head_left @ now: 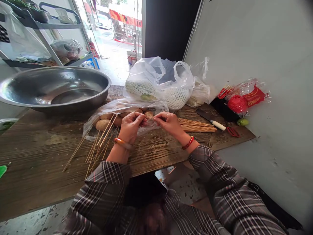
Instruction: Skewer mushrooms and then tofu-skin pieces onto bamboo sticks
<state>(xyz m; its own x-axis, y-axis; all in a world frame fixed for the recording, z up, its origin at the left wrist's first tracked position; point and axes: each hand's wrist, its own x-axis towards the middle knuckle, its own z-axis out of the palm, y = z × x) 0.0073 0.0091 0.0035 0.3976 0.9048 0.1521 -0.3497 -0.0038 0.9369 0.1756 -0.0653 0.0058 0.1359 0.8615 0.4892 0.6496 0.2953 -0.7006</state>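
Hands of one person at work above a wooden bench point(44, 156), centre of the frame. The left hand point(130, 125), with an amber bangle point(121, 142) at the wrist, and the right hand point(170, 123), with a string of red beads point(188, 143), nearly meet; on each, thumb and forefinger are pressed together, pinching a thin item point(150, 117) too small to identify. Just behind them, brown potatoes point(102, 125) lie in an open clear plastic bag point(114, 106). Loose thin sticks point(94, 151) fan out left of the left hand, some leaning on the bag; a bundle of sticks point(197, 126) lies right of the right hand. Beyond it, right of centre, are a cleaver point(204, 115) with a pale handle, red-handled scissors point(232, 131) and a small green fruit point(242, 122) beside red packages point(241, 102). White carrier bags point(144, 76) stand at upper centre. A wide metal basin point(95, 78) occupies the upper left, before a shelf rack point(58, 26); an open doorway shows at the top.
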